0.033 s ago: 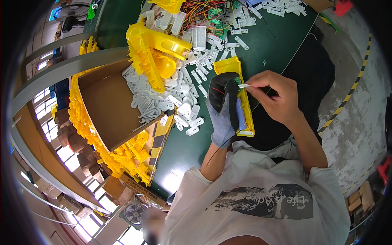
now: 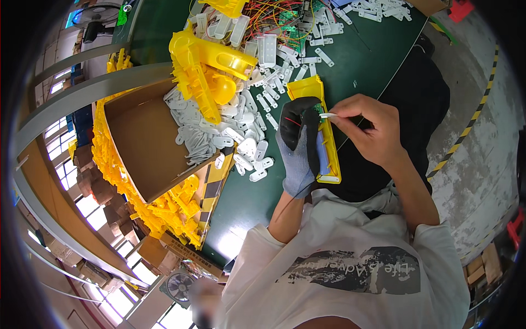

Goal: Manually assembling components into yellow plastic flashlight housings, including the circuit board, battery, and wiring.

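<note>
Head view: left hand [image 2: 298, 145] grips yellow housing [image 2: 323, 131]; right hand [image 2: 370, 129] just beside.

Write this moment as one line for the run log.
left hand: gloved, grips yellow housing | right hand: bare, pinches small white part at its top

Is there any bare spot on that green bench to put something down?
Yes: green table is bare right of the yellow housing, toward the edge, and nearer the person below the small white parts. The heap of white pieces and wires crowds the far middle.
</note>
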A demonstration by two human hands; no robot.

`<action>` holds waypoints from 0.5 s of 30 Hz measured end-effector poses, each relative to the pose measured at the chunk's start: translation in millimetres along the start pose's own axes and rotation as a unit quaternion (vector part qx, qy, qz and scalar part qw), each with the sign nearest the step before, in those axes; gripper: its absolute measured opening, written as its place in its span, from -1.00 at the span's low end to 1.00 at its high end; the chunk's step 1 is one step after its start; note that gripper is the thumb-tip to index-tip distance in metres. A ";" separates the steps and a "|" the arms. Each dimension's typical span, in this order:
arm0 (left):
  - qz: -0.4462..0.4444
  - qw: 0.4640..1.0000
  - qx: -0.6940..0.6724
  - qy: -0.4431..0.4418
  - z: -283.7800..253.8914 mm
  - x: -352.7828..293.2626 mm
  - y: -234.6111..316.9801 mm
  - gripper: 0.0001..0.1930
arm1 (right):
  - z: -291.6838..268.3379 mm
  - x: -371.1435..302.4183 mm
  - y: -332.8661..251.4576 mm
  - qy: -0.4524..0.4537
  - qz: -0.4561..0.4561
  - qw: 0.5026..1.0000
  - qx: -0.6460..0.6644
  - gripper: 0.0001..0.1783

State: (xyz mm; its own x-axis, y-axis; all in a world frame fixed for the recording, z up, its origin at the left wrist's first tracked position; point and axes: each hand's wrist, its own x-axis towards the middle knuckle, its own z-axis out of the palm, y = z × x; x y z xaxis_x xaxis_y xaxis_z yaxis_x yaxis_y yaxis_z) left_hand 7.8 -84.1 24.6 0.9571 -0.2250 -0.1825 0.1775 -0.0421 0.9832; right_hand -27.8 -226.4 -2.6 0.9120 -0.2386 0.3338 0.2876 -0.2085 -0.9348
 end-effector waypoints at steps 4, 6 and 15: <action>-0.001 1.000 -0.027 -0.003 2.0 1.2 -0.2 -0.86 | -1.3 -1.4 3.8 0.003 0.040 0.997 0.071 -0.90; 0.000 1.000 -0.026 0.002 4.2 1.4 1.2 -0.86 | 0.9 -2.7 -0.5 0.022 0.080 0.993 0.082 -0.89; -0.007 1.000 -0.021 0.003 2.8 0.2 -0.6 -0.84 | 1.2 2.7 1.6 0.011 0.032 0.998 0.044 -0.87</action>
State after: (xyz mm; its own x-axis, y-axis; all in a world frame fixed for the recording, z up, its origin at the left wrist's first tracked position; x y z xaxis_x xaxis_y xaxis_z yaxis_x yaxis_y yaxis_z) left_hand 7.2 -86.8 24.0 0.9558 -0.2184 -0.1968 0.2005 -0.0053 0.9797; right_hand -24.5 -226.2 -3.4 0.9226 -0.2699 0.2755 0.2551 -0.1089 -0.9608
